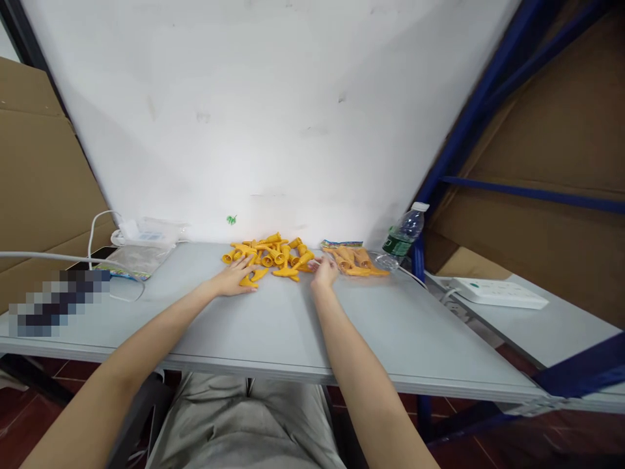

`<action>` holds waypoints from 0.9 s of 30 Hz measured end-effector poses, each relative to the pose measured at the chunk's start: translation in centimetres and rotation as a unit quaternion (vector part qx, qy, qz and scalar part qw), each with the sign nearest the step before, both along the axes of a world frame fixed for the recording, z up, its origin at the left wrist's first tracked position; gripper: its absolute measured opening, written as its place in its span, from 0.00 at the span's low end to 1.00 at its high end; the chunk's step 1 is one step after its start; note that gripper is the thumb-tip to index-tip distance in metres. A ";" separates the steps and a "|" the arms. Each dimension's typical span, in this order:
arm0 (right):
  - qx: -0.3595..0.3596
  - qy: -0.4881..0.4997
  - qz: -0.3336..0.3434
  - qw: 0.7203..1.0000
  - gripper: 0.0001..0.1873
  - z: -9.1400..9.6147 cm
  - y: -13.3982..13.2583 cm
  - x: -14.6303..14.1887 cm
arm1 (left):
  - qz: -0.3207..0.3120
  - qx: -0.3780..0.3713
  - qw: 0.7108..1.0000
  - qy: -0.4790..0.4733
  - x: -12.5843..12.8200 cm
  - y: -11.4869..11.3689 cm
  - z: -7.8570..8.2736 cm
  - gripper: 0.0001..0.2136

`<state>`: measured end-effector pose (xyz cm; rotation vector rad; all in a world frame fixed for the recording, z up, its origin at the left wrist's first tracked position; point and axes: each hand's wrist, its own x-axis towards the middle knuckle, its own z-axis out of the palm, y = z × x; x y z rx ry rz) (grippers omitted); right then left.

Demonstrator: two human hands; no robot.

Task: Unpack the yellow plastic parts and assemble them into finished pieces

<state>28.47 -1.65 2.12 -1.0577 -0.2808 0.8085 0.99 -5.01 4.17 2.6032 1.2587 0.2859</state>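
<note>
A loose heap of yellow plastic pieces (279, 258) lies on the grey table near the white wall. They have hollow, cup-like round ends, and some show pointed crosswise parts. My left hand (234, 277) lies palm down at the heap's left edge, fingers spread over and touching some pieces. At the heap's right edge, my right hand (324, 271) is closed in a pinch beside a yellow piece. What its fingers hold is too small and hidden to make out. Just right of it lies a clear bag (360, 259) with similar orange-yellow pieces inside.
A plastic bottle (405, 234) leans near the blue frame post at the right. Clear packaging (141, 257) and a white cable (92, 228) lie at the left. A white power strip (498, 293) rests on the adjoining surface. Cardboard (39, 176) stands at the left.
</note>
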 end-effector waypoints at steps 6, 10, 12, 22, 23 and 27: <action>-0.017 0.082 -0.004 0.996 0.11 -0.4 0.7 3.3 | 0.035 -0.020 0.998 -0.044 2.0 1.9 -0.8 0.37; -0.018 0.085 -0.016 0.996 0.14 -0.6 1.0 4.0 | 0.057 -0.029 0.996 -0.062 3.0 1.8 -0.8 0.35; -0.027 0.087 -0.032 0.995 0.15 -0.6 1.0 4.1 | 0.078 -0.012 0.993 -0.089 3.4 1.4 -1.1 0.33; -0.059 -0.125 -0.115 0.984 0.14 0.3 -0.1 3.0 | 0.150 0.163 0.942 -0.253 2.9 0.5 -3.1 0.21; -0.052 -0.185 -0.127 0.973 0.14 0.5 -0.3 2.8 | 0.151 0.176 0.936 -0.266 2.8 0.7 -3.1 0.19; 0.024 -0.287 -0.130 0.949 0.14 2.0 -1.1 1.6 | 0.139 0.224 0.909 -0.322 2.8 1.3 -3.2 0.15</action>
